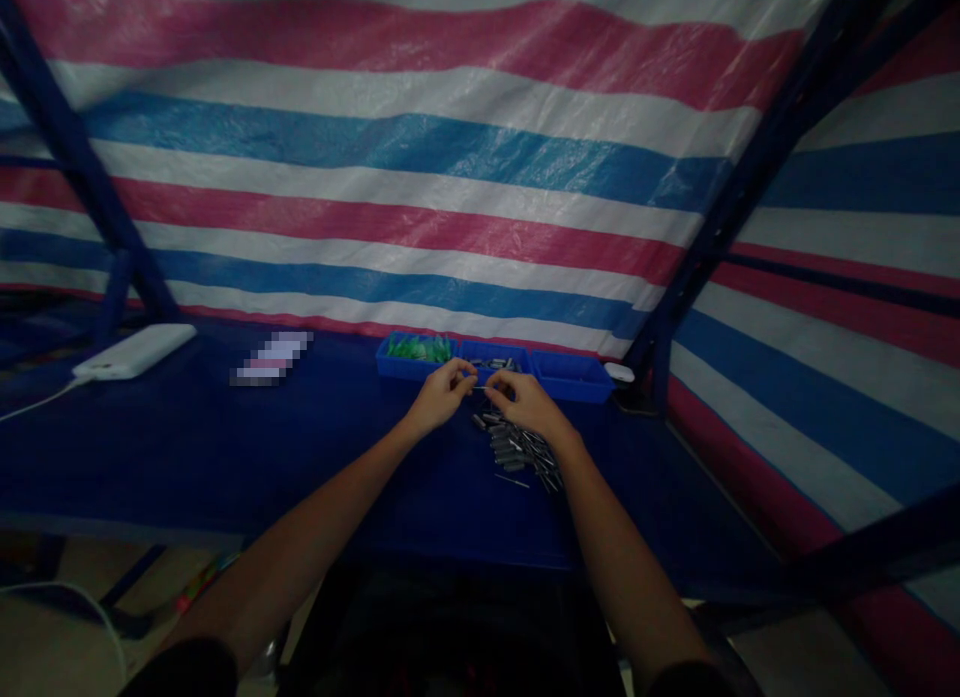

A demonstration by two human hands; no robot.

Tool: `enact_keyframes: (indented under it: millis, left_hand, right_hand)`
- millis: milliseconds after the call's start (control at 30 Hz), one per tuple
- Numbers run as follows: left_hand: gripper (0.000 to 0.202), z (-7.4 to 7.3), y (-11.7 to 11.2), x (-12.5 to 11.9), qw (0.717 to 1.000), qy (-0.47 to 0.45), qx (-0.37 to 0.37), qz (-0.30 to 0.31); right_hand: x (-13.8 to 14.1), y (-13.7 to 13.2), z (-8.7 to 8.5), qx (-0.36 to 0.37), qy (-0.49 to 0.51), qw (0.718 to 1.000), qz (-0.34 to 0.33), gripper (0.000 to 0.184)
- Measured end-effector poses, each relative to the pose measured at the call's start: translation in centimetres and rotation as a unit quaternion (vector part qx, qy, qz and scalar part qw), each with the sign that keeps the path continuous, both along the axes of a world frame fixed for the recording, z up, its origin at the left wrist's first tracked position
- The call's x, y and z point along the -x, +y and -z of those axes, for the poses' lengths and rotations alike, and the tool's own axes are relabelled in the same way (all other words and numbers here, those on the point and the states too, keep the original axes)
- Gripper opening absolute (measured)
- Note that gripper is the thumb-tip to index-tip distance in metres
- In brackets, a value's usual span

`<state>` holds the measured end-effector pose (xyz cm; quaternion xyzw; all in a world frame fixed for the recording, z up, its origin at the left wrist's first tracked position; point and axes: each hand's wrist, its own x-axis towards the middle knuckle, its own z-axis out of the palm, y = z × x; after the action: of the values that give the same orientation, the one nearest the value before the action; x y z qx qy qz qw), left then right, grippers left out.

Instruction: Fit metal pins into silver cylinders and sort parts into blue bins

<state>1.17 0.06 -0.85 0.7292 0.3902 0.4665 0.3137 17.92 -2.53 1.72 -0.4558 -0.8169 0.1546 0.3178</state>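
Observation:
Both my hands meet over the blue table (225, 447), just in front of a row of blue trays (570, 377). My left hand (441, 395) and my right hand (525, 402) are each pinched on the ends of a thin metal pin (480, 387) held between them. Below my right hand lies a pile of several small grey metal pieces (517, 449) on the table. The left tray holds green parts (420, 349); the middle tray holds grey parts (495, 363).
A white power bank (135, 352) with a cable lies at the far left. A blurred small object (270, 359) rests left of the trays. A striped red, white and blue tarp (420, 167) forms the back and right walls, with dark blue frame posts (742, 187).

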Motion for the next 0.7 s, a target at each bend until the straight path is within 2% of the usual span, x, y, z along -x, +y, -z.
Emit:
enact_keyframes:
  millis: [133, 200, 267, 300, 367, 433, 500, 600, 700]
  left_hand:
    - [0.026, 0.1, -0.1, 0.0, 1.0, 0.021, 0.009, 0.006]
    - [0.027, 0.4, 0.2, 0.3, 0.998, 0.062, 0.016, 0.005]
    - [0.026, 0.9, 0.7, 0.5, 0.992, 0.12, 0.024, -0.007]
    - [0.024, 1.2, 1.1, 0.5, 0.988, 0.152, 0.026, -0.018]
    - [0.023, 1.5, 1.8, 0.3, 0.974, 0.22, 0.03, -0.044]
    - [0.027, 1.5, 2.3, -0.5, 0.956, 0.284, 0.039, -0.068]
    - [0.032, 1.3, 2.6, -1.5, 0.937, 0.335, 0.057, -0.085]
    - [0.024, 1.0, 2.6, -2.4, 0.92, 0.375, 0.073, -0.088]
    - [0.015, 1.3, 2.4, -2.1, 0.914, 0.398, 0.02, -0.078]
  right_hand:
    - [-0.8, 0.2, -0.6, -0.052, -0.02, 0.997, 0.046, 0.02]
    - [-2.1, 0.5, -0.6, -0.087, -0.024, 0.985, 0.148, 0.023]
    - [-3.8, 0.9, -0.4, -0.1, -0.027, 0.949, 0.299, 0.027]
    - [-4.6, 1.0, -0.3, -0.089, -0.031, 0.928, 0.361, 0.03]
    - [-5.8, 1.2, 0.0, -0.063, -0.031, 0.899, 0.433, 0.038]
    - [-6.1, 1.2, 0.2, -0.057, -0.021, 0.894, 0.444, 0.039]
    - [-5.5, 1.2, 0.4, -0.072, -0.008, 0.907, 0.414, 0.035]
    - [-3.8, 1.2, 0.5, -0.078, -0.014, 0.943, 0.323, 0.028]
    - [-2.1, 1.1, 0.8, -0.062, -0.055, 0.969, 0.235, 0.025]
